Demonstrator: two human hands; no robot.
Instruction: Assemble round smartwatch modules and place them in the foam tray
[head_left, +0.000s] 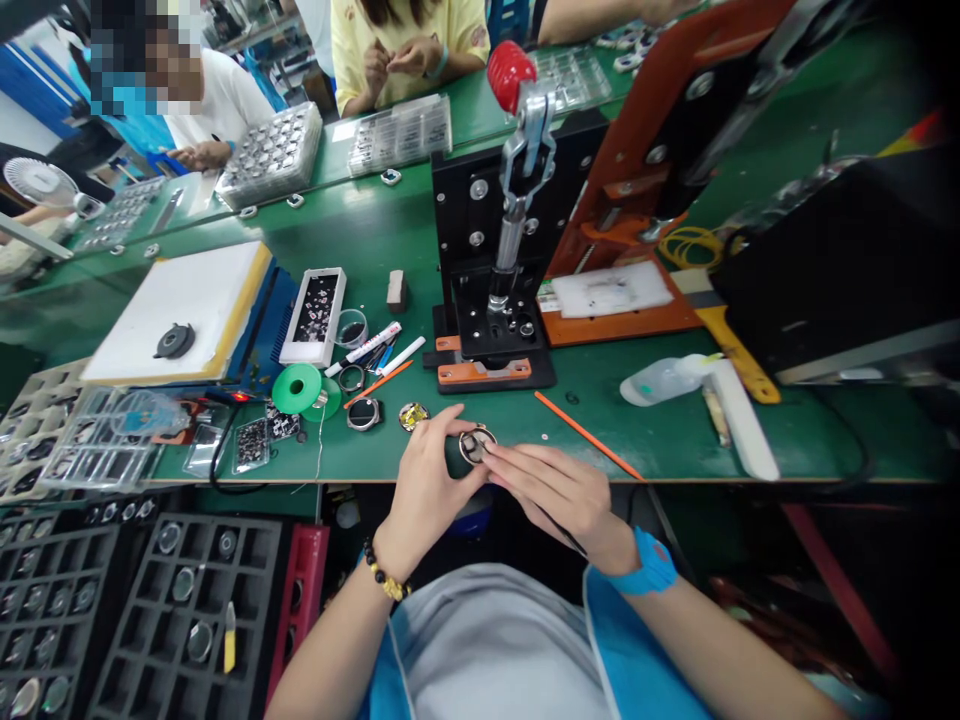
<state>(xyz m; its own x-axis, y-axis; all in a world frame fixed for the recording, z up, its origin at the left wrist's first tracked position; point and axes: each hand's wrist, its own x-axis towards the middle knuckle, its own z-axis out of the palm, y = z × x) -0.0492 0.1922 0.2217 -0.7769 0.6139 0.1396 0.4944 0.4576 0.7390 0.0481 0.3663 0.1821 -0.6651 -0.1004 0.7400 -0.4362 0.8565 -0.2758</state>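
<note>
My left hand pinches a small round watch case between thumb and fingers, just above the bench's front edge. The case has a shiny rim and a pale inside. My right hand is closed, with its fingertips at the case's right side. A thin dark tool shows beneath its palm; its tip is hidden, and I cannot tell its exact kind. Just behind my left hand lies a round yellow-and-silver part. Left of that is a dark watch case.
A black toggle press with a red knob stands ahead. Nearby are an orange stick, a squeeze bottle, a brush, a green wire spool and a blue box. Black trays sit lower left. Co-workers sit opposite.
</note>
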